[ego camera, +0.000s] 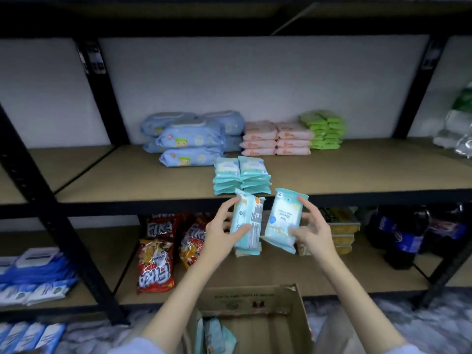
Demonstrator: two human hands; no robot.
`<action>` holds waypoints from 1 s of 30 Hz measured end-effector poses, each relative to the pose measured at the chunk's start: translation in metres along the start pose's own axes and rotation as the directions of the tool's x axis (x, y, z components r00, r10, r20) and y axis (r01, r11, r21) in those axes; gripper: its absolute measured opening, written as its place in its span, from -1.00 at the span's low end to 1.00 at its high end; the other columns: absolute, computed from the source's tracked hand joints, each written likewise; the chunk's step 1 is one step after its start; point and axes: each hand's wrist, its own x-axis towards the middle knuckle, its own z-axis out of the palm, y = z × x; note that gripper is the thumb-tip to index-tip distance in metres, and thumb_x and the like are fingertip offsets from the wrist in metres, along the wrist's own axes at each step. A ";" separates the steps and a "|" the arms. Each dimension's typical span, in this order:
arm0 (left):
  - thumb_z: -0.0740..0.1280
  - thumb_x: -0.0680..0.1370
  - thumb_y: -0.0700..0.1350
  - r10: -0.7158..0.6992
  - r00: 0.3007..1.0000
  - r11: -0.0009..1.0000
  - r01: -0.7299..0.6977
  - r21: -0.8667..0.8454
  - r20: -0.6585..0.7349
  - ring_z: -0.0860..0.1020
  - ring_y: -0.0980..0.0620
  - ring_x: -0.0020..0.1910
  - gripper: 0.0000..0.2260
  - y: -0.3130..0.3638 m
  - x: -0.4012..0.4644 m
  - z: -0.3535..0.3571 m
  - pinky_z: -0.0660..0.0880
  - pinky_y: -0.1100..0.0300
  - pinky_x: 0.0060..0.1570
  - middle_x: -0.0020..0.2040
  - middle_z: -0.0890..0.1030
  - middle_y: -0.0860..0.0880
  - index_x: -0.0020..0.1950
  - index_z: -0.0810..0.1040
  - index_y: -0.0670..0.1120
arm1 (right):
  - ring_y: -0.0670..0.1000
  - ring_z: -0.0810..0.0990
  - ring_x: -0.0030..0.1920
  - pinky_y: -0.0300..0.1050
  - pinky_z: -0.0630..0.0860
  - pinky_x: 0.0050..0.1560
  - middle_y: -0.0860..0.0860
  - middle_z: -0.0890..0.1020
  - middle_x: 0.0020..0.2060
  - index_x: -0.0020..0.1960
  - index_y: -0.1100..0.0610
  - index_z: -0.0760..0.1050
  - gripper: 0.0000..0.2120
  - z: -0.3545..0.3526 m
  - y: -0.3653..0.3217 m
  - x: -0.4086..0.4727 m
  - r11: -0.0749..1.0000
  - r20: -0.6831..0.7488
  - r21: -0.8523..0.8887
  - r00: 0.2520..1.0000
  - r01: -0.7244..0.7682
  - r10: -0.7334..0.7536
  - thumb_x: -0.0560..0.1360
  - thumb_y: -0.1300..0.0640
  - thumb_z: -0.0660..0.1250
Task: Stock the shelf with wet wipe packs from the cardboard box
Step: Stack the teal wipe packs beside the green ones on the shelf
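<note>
While our left hand clamps a small stack of teal plastic wet wipe packs and our right hand pinches one loosely below the wooden shelf board, it may slip into the open cardboard box.

Dim, soft overall; dark vignetted corners; wide-angle bowing at edges

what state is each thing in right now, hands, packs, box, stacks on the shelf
left hand: gripping a small stack of teal packs, back side up
right hand: holding one teal pack, front side up
cardboard box: open, a few packs left inside
teal stacks on shelf: two neat piles near the front edge
</note>
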 end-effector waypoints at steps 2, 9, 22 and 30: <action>0.43 0.45 -0.15 0.034 0.999 0.999 -0.035 -0.016 -0.024 0.59 0.08 -0.07 -0.55 0.017 0.011 -0.009 0.57 0.23 -0.10 0.01 0.57 0.05 0.20 0.40 0.27 | -0.04 0.59 -0.28 -0.27 0.54 -0.34 0.06 0.53 -0.07 0.24 -0.10 0.37 -0.37 0.004 -0.018 0.010 0.999 -0.009 0.011 0.999 0.042 -0.042 0.40 0.52 0.27; 0.44 0.44 -0.18 0.087 0.986 0.995 -0.092 -0.029 -0.139 0.58 0.08 -0.01 -0.55 0.050 0.069 -0.040 0.51 0.38 -0.08 0.07 0.59 -0.03 0.27 0.43 0.07 | -0.13 0.52 -0.22 -0.38 0.47 -0.35 0.03 0.54 -0.13 0.28 0.02 0.44 -0.42 0.027 -0.068 0.056 0.989 0.016 -0.007 0.989 0.146 -0.146 0.39 0.51 0.25; 0.44 0.44 -0.13 -0.058 0.987 0.986 0.080 0.145 -0.150 0.50 -0.03 0.05 -0.56 0.045 0.149 -0.049 0.51 0.06 0.07 0.13 0.48 -0.05 0.30 0.43 -0.06 | -0.12 0.48 -0.20 -0.41 0.41 -0.28 0.01 0.52 0.01 0.33 0.17 0.42 -0.52 0.056 -0.083 0.135 0.975 0.046 -0.186 0.993 0.119 -0.113 0.43 0.43 0.25; 0.34 0.51 0.00 -0.202 0.978 0.934 0.210 0.288 -0.057 0.39 -0.02 0.25 -0.65 0.026 0.147 -0.053 0.30 0.24 0.15 0.32 0.41 -0.10 0.27 0.46 -0.05 | 0.02 0.40 0.32 -0.16 0.30 0.30 0.06 0.45 0.32 0.32 0.18 0.43 -0.62 0.056 -0.067 0.139 0.976 0.154 -0.217 0.987 -0.019 0.053 0.51 0.28 0.27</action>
